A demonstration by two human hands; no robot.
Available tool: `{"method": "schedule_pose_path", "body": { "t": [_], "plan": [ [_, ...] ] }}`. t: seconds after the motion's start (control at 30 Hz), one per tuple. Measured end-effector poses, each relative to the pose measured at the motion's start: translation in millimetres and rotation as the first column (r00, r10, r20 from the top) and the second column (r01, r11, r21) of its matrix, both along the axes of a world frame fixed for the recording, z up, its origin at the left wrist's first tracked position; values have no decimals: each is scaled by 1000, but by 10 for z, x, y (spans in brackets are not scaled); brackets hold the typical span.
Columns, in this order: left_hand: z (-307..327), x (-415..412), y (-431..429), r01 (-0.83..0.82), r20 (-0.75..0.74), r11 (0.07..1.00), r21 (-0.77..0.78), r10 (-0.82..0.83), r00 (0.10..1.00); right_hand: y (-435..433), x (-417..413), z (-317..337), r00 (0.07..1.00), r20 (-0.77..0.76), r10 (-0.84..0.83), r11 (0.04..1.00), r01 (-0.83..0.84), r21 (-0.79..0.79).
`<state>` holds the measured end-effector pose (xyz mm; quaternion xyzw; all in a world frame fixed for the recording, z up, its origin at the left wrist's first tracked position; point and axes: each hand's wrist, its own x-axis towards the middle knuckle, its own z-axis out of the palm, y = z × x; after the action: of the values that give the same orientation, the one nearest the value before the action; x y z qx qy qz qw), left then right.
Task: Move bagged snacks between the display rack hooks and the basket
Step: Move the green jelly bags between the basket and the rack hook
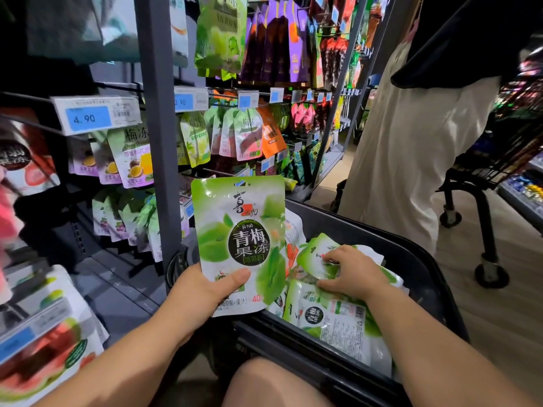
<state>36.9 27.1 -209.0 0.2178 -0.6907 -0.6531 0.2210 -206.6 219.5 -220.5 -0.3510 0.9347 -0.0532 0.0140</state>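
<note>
My left hand (pixel 202 292) grips the lower left corner of a green and white snack bag (pixel 239 230), thumb on its front, holding it upright in front of the display rack (pixel 160 118). My right hand (pixel 354 273) reaches into the black basket (pixel 426 277), its fingers curled over the top edge of another green snack bag (pixel 316 254) that lies on a pile of several like bags (pixel 332 318). Rows of hanging snack bags (pixel 132 160) fill the rack hooks to the left and behind.
A person in pale trousers (pixel 411 160) stands close on the right beside a black wheeled cart (pixel 484 201). Price tags (pixel 95 114) stick out from the hook ends. My knee (pixel 273 386) is under the basket's near rim. Wooden floor lies to the right.
</note>
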Motion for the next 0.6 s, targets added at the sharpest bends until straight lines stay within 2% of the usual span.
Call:
{"method": "schedule_pose_path", "body": {
  "t": [0.1, 0.2, 0.33, 0.4, 0.47, 0.6],
  "plan": [
    [-8, -9, -8, 5, -14, 1000, 13, -5, 1000, -20, 54, 28, 997, -66, 37, 993, -44, -108],
    [-30, -16, -21, 1, -5, 1000, 25, -1, 1000, -27, 62, 45, 993, -116, -2, 976, -23, -215],
    [-39, -14, -17, 6, -9, 1000, 30, -6, 1000, 11, 30, 130, 985, -114, -133, 853, 55, -519],
    [-48, -24, -27, 2, -8, 999, 38, -2, 1000, 23, 68, 223, 982, -72, -174, 727, 78, -682],
    [-43, -21, -19, -12, -18, 999, 52, 13, 1000, 26, 137, 328, 981, -15, -193, 545, 95, -833],
    [-35, -21, 18, -10, -46, 997, 74, 14, 999, 55, 216, 444, 982, 120, -145, 225, 151, -963]
  ]
}}
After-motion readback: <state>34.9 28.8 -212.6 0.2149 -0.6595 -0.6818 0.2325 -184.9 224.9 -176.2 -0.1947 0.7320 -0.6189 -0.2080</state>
